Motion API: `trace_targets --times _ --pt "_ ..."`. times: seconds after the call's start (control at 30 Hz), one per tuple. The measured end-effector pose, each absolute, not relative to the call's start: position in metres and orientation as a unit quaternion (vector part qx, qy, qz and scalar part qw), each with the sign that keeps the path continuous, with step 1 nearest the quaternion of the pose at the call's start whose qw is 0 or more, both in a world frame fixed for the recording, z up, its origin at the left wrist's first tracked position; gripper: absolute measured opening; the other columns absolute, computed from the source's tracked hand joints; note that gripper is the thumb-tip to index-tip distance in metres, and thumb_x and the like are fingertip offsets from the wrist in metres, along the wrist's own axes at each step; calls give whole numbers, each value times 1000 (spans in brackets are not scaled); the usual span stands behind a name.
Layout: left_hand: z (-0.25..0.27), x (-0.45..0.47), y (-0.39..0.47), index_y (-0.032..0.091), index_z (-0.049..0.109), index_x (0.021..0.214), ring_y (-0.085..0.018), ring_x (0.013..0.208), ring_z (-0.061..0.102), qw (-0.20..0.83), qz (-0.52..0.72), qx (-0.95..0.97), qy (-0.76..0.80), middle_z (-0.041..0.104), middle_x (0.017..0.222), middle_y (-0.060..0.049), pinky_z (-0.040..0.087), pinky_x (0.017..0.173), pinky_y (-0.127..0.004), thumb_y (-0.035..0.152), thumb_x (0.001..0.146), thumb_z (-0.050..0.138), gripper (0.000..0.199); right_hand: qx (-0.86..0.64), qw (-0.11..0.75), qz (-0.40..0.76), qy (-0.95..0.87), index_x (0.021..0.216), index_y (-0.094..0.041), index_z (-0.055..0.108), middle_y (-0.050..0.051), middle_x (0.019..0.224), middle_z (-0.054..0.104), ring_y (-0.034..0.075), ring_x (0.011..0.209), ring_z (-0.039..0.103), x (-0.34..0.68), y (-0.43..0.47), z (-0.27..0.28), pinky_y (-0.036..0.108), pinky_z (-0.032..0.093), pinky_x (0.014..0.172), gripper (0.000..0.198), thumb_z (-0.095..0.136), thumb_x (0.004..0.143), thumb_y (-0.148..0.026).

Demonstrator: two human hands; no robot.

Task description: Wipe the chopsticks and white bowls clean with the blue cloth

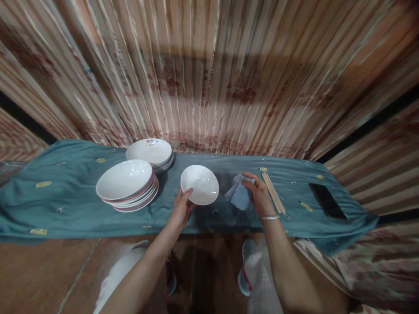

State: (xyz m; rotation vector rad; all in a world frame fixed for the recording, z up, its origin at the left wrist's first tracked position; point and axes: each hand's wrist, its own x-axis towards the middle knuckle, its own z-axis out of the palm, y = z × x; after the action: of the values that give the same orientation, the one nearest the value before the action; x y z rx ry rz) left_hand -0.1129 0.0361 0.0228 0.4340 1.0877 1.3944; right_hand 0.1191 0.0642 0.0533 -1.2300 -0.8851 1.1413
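My left hand (182,207) grips a white bowl (202,185) by its near left rim, with the thumb over the edge. The bowl is tilted a little, its inside facing up. To the right of it, my right hand (257,192) has its fingers closed on a pale blue cloth (241,194), which hangs bunched and slightly blurred. A gap separates the cloth from the bowl. Left of the held bowl stands a stack of white bowls (124,179), some with red bands. Behind that stack is a pile of white plates (149,151) with a small flower print.
Several wooden chopsticks (273,192) lie right of my right hand. A black phone (327,200) rests farther right. Everything is on a low table with a teal patterned cloth (75,192). Striped curtains (203,78) hang right behind the table.
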Motion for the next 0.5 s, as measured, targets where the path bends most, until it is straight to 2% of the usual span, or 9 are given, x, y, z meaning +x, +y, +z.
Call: trace_targets --times 0.13,0.3,0.4,0.43,0.5 --pt "19 -103 35 18 64 100 -23 95 62 632 590 185 467 67 110 -9 53 66 -26 29 64 75 39 -462 574 536 -412 105 -21 65 -3 74 66 11 58 56 112 62 92 22 43 55 47 70 59 -28" --pt "11 -94 33 18 64 98 -25 88 64 682 561 170 438 69 93 -8 54 70 -35 34 64 74 39 -413 551 538 -487 113 -20 63 0 84 69 14 64 60 98 72 104 26 48 60 47 59 68 -32" --pt "7 -90 32 18 65 99 -29 98 63 693 574 176 400 71 92 -9 53 81 -39 32 61 75 42 -471 491 459 -572 116 -19 61 3 85 69 16 69 62 96 82 80 30 52 65 47 61 72 -35" --pt "7 -89 32 17 66 99 -30 102 63 693 581 174 389 72 93 -9 52 85 -40 32 61 75 42 -494 472 403 -609 115 -18 60 5 92 70 18 76 64 95 83 69 33 53 70 49 65 70 -35" --pt "8 -88 32 15 66 98 -31 107 62 694 590 163 380 72 94 -10 51 90 -40 32 62 75 41 -533 448 284 -659 119 -19 58 11 110 67 22 92 65 96 82 51 39 53 81 49 64 74 -37"
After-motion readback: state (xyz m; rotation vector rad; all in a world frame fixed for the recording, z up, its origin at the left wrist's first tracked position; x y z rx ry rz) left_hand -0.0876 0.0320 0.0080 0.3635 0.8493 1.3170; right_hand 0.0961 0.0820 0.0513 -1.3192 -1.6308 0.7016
